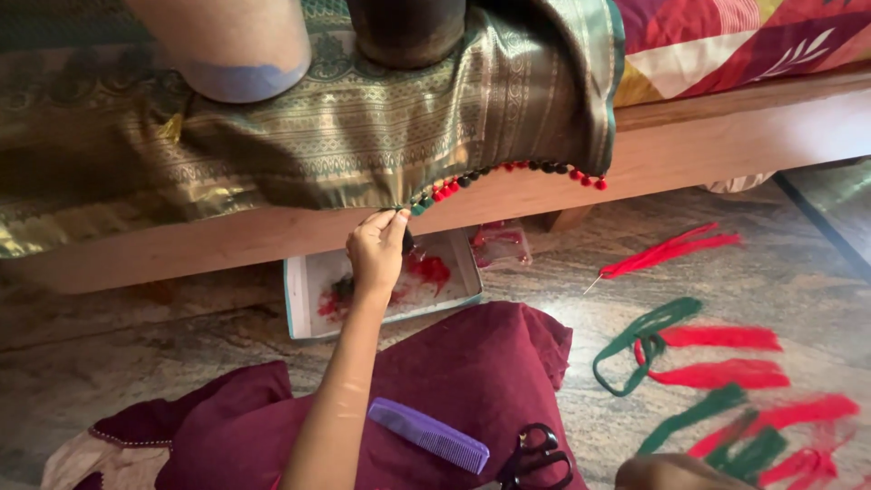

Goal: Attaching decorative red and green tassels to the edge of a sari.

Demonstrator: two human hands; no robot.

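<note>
My left hand (376,250) reaches up and pinches the lower edge of a green and gold sari (363,136) that hangs over the wooden bed frame (726,127). A row of red and dark green bead tassels (508,172) runs along that edge, starting just right of my fingertips. A rounded bit of skin at the bottom edge appears to be my right hand (676,474); its fingers are hidden. On my maroon lap (472,363) lie a purple comb (428,436) and black scissors (535,454).
An open white box (304,299) with red and green thread scraps sits under the bed, with a small clear packet (499,245) beside it. Red and green thread bundles (717,372) lie on the stone floor at right. Two heavy round objects (408,27) weigh the sari down.
</note>
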